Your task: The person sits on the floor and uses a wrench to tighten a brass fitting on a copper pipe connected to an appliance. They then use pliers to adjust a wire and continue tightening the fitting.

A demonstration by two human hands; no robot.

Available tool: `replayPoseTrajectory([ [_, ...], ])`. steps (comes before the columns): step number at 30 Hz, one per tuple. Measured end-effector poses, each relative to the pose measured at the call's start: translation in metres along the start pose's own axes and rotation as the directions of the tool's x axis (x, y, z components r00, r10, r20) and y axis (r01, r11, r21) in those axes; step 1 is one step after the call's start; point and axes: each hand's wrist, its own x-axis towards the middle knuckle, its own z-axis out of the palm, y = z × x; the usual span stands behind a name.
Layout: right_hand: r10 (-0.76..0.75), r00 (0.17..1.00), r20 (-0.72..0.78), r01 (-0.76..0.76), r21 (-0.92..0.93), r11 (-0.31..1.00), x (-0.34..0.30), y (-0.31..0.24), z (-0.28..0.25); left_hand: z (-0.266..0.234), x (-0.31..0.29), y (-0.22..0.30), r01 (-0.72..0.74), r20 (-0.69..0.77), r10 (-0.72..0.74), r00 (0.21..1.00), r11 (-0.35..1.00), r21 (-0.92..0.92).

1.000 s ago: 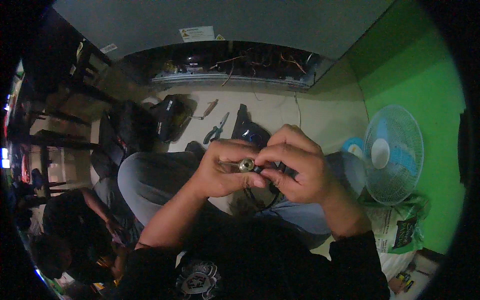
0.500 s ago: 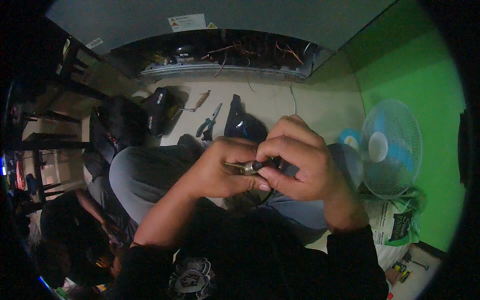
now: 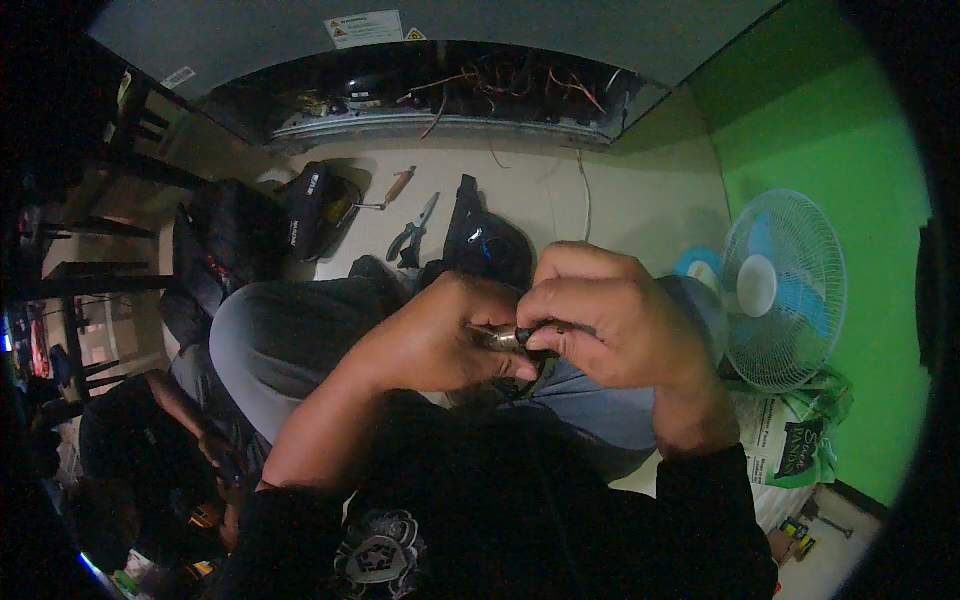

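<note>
Both my hands meet in front of my lap around a small silvery metal fitting (image 3: 503,340) with a dark end piece. My left hand (image 3: 435,335) wraps round the metal part, thumb along its near side. With thumb and fingertips, my right hand (image 3: 610,320) pinches the dark end (image 3: 525,338). My fingers cover much of the piece, so its exact kind cannot be made out. A dark, looped thing shows dimly below the hands, too shaded to name.
Pliers (image 3: 415,230), a wooden-handled tool (image 3: 398,188) and black bags (image 3: 485,245) lie on the floor ahead. Beyond stands a grey appliance (image 3: 240,60) with exposed copper tubing (image 3: 490,80). A fan (image 3: 785,290) stands right, by the green wall. Another person (image 3: 150,460) sits at left.
The surroundings sit slightly higher in the picture. A thin brass-coloured length seen at the fitting's left end is now mostly hidden by my left hand. The right hand still pinches the dark end.
</note>
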Motion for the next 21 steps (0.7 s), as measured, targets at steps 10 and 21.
replayPoseTrajectory([
  [10, -0.004, 0.998, 0.062, 0.015, -0.187, 0.982, 0.001, 0.001, 0.005, 0.004, 0.006, -0.003, 0.039, 0.102, -0.043, 0.994, 0.999, 0.037],
  [21, 0.189, 0.978, 0.089, -0.208, 0.51, 0.835, 0.004, 0.009, 0.004, 0.001, -0.004, 0.002, -0.27, 0.029, 0.278, 0.96, 0.95, -0.154],
])
